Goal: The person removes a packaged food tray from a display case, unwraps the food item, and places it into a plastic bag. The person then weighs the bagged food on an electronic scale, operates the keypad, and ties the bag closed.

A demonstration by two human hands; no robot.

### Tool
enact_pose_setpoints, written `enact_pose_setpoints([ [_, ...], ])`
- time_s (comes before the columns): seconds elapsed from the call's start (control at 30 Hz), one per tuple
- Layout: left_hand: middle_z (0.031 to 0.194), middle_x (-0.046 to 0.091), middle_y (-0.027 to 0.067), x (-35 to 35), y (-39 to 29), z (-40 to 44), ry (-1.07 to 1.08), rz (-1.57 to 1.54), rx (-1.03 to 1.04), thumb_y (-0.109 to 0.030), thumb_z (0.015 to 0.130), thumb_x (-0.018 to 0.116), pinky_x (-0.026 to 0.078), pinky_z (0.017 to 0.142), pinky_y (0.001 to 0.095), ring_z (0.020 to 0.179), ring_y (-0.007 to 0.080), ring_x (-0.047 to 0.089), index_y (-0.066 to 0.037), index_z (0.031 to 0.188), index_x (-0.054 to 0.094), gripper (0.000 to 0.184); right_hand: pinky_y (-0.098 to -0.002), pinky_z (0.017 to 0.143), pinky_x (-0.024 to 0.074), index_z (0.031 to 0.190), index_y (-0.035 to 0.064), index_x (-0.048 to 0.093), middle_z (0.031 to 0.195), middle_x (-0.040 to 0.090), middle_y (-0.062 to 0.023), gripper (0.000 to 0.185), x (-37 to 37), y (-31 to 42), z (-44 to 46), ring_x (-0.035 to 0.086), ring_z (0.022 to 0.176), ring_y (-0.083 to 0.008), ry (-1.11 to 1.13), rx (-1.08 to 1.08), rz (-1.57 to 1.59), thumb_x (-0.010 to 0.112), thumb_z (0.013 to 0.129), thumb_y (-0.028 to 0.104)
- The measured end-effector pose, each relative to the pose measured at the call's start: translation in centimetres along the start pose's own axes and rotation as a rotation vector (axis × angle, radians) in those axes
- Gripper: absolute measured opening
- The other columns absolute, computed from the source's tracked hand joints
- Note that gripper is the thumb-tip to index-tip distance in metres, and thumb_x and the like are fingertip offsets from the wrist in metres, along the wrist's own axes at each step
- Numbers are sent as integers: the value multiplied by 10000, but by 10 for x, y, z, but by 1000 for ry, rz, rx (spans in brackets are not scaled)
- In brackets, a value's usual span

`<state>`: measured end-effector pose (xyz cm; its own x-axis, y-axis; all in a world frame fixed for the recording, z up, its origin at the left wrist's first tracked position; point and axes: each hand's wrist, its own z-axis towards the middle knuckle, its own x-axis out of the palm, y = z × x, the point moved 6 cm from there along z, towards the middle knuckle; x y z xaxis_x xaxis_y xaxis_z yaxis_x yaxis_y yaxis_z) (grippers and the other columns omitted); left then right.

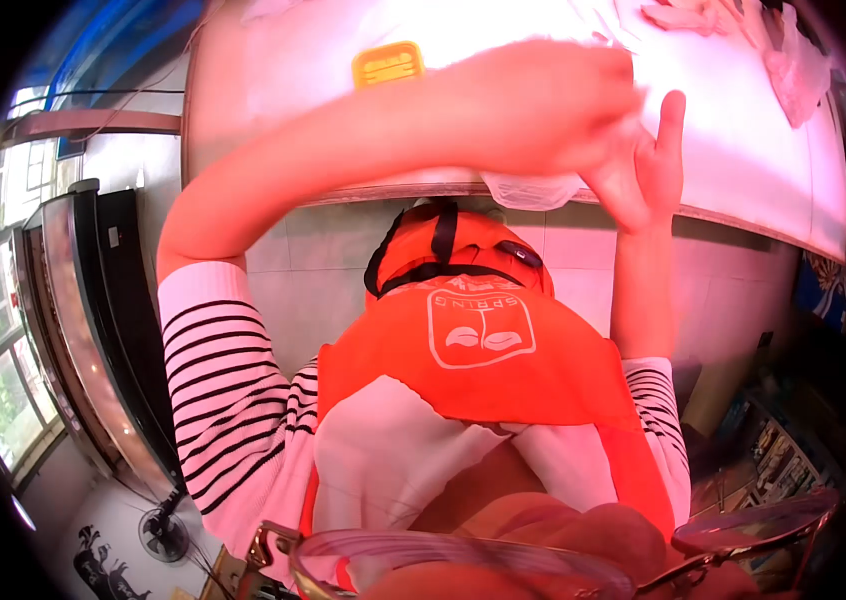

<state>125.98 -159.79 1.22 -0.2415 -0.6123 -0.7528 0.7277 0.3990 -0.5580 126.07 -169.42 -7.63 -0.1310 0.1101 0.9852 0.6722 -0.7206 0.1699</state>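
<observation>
My left hand (583,105) is over the white table (283,50), at the end of the bent forearm. It is blurred, and its fingers are turned away or hidden, so its grip cannot be made out. My right hand (648,180) is just right of it and partly overlapped by it. One digit of the right hand stretches up, apart from the rest, and no object shows in it. An orange-yellow plastic tray (388,64) lies on the table beyond the left forearm. Just below the hands, a clear plastic container or bag (531,190) hangs over the table's front edge.
Crumpled clear plastic bags (798,70) and pinkish pieces (693,16) lie at the table's far right. The orange apron (563,365) is below the table edge. A dark-framed cabinet (93,320) and a fan (163,533) stand at left, a stocked shelf (778,450) at right.
</observation>
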Motion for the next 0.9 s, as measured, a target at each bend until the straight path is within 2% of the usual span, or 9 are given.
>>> enact_pose_setpoints([
  [0.07,991,538,117,37,-16,-6,121,91,229,-183,719,638,450,770,385,943,294,511,-16,922,529,285,-452,1012,288,1292,-24,293,1331,334,-182,719,-18,3,-28,346,1222,-308,-135,-103,119,310,873,560],
  [0.13,1037,536,122,31,-19,-16,-163,-8,290,-209,676,686,429,830,377,995,288,506,-22,966,524,381,-467,1017,272,1306,-23,264,1331,334,-185,587,-39,8,-54,328,1234,-318,-200,-175,78,398,901,380],
  [0.2,1106,523,131,17,18,-31,-289,65,-25,-247,657,707,404,877,365,1053,282,490,-24,1010,518,459,-497,1034,230,1320,-22,239,1354,304,-185,566,-56,13,-84,288,1259,-319,-523,-290,-157,430,899,305],
  [0.23,1116,532,127,16,44,-39,-267,153,-271,-304,670,695,414,864,373,1048,306,499,-15,1079,518,532,-532,1024,234,1316,-31,239,1349,306,-197,517,-60,11,-90,296,1253,-332,-474,-257,-47,428,898,207],
  [0.43,1005,591,180,113,122,-63,304,100,-659,-334,734,612,442,798,373,938,321,560,10,1120,531,523,-477,1019,286,1285,-51,280,1308,361,-204,469,-90,-29,-82,360,1214,-321,-540,-26,265,433,890,152],
  [0.57,762,611,188,103,119,-46,-63,39,-620,-286,778,562,461,689,368,751,336,593,-16,926,628,315,-414,1015,320,1255,-64,312,1277,390,-204,411,-121,-52,-64,400,1182,-301,-600,31,255,409,887,90],
  [0.73,626,570,178,97,104,-51,-205,-26,-614,-305,812,536,422,535,366,577,331,560,-28,894,629,304,-402,1017,318,1253,-63,305,1278,381,-202,408,-136,-56,-56,398,1175,-310,-701,-78,367,386,867,40],
  [0.83,568,538,174,99,95,-53,-190,23,-638,-308,828,519,401,495,377,530,332,542,-45,892,630,293,-449,999,318,1245,-46,300,1264,371,-176,361,-153,-49,-32,381,1178,-304,-591,-110,262,292,901,65],
  [0.9,562,537,175,101,92,-54,-209,21,-633,-307,832,508,404,509,403,543,342,543,-63,922,626,285,-450,989,327,1238,-43,297,1243,380,-171,357,-120,-38,-22,380,1175,-292,-467,-238,-468,296,896,61],
])
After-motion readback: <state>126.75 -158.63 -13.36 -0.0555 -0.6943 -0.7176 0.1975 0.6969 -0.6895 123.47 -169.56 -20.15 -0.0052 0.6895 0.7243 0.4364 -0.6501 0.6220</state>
